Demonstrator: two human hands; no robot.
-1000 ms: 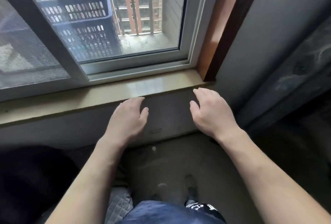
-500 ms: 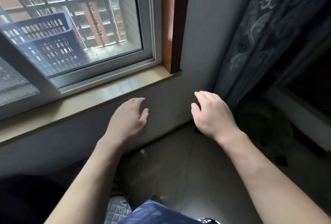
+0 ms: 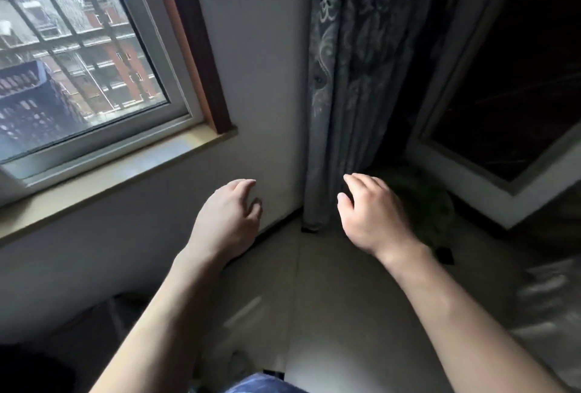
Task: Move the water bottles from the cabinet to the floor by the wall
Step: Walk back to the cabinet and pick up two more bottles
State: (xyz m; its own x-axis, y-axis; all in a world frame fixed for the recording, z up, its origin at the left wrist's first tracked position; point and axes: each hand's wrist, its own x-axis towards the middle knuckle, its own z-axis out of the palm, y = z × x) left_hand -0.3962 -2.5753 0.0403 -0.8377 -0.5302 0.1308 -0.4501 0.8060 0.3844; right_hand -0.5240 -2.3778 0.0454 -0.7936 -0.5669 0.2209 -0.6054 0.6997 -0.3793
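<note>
No water bottle shows in the head view. My left hand (image 3: pixel 229 216) hovers in front of the white wall (image 3: pixel 261 78) below the window sill, fingers loosely curled and apart, holding nothing. My right hand (image 3: pixel 371 213) is held out beside it, in front of the patterned curtain (image 3: pixel 361 78), also empty with fingers spread. Both forearms reach in from the bottom of the frame. A dark opening with a pale frame (image 3: pixel 490 172) stands at the right; I cannot tell if it is the cabinet. The tiled floor (image 3: pixel 330 298) lies under my hands.
A window (image 3: pixel 78 62) with a stone sill (image 3: pixel 125 169) fills the upper left; a dark crate (image 3: pixel 28 103) stands outside behind the glass. A blurred greenish shape (image 3: pixel 430 204) lies on the floor behind my right hand. A dark mass (image 3: pixel 31 370) sits at lower left.
The view has swung to the right: the window slid left and the curtain and the dark framed opening came into view. Both hands kept the same empty pose.
</note>
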